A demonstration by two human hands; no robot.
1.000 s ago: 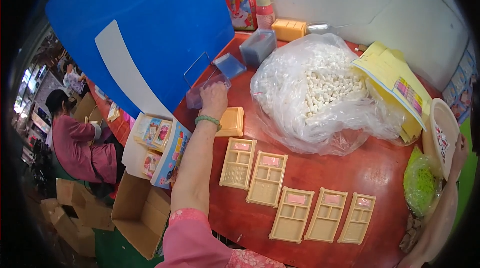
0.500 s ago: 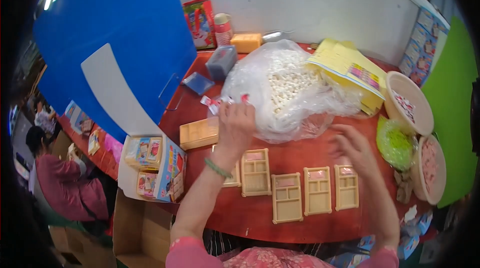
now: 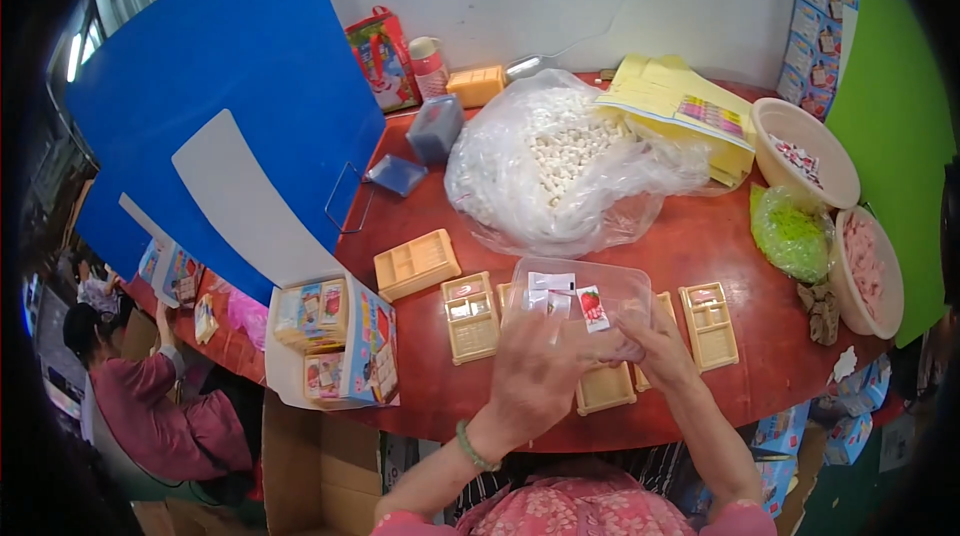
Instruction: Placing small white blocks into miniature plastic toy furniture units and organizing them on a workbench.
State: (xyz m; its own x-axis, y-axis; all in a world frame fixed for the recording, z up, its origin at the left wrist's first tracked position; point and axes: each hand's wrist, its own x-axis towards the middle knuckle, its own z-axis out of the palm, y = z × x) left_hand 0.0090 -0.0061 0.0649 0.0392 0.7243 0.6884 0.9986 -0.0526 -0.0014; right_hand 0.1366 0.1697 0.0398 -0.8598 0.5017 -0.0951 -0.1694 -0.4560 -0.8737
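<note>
A shallow clear plastic box hangs low over a row of cream compartment trays, with my right hand closed on its near right side. Inside it lie a white packet and a packet with a red strawberry picture. My left hand, with a green bangle at the wrist, is at the box's near left side; motion smears its fingers. Trays show at the left, under the hands and at the right; others are partly hidden.
Behind the box spreads a clear bag of small white pieces. Yellow sheets, bowls and a green bag stand right. An orange tray stack and display carton are left. A co-worker sits farther left.
My left hand has come down from beside the bag with the small packets. My right hand has moved inward. The clear box with the packets now shows between my hands, over the trays.
</note>
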